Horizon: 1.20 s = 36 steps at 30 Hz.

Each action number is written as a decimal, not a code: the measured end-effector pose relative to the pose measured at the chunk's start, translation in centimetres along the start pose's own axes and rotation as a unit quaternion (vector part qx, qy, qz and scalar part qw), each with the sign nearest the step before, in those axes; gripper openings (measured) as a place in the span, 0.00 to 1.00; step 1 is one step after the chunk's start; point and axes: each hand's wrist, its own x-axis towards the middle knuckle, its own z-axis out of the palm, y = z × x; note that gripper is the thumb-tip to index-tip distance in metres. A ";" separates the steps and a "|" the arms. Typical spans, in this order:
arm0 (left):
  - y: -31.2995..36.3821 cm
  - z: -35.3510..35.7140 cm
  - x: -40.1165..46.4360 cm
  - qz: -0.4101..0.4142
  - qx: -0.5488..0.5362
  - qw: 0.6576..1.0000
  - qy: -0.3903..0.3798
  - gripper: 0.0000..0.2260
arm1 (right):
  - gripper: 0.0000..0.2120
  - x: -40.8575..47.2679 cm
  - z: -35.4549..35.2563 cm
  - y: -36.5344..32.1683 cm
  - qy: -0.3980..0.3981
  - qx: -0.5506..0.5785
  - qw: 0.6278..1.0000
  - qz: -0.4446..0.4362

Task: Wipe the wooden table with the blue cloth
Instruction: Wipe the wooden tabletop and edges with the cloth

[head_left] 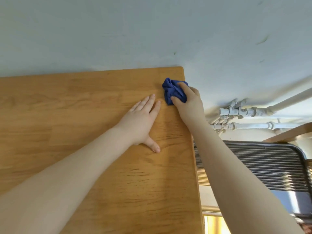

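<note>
Bunched in the right hand (188,103), blue cloth (173,92) seemingly touches the wooden table (84,115); beside it, left hand (141,122) rests flat.

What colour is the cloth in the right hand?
Deep blue cloth, bunched in the right hand; the head view shows it.

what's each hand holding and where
Right hand grips the bunched blue cloth by its near side. Left hand holds nothing, flat on the wooden table.

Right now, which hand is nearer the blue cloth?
The right hand: its fingers grip the cloth near the table's far right corner. The left hand lies flat on the wood just left of the cloth, apart from it.
</note>
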 end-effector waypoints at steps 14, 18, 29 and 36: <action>1.8 0.4 -2.5 -0.081 0.020 0.994 0.071 0.60 | 0.24 -4.9 -1.2 0.9 -0.069 0.003 0.997 0.021; 3.8 1.7 -5.3 -0.169 -0.022 0.980 0.104 0.53 | 0.23 -12.7 -2.8 1.9 -0.097 0.000 0.995 0.017; 13.3 11.0 -21.7 -0.121 -0.083 0.981 0.128 0.39 | 0.23 -31.5 -5.0 6.0 -0.165 -0.070 0.984 -0.020; 16.2 17.2 -30.0 -0.134 -0.093 0.986 0.044 0.33 | 0.25 -42.4 -6.3 6.6 -0.234 -0.248 0.940 -0.013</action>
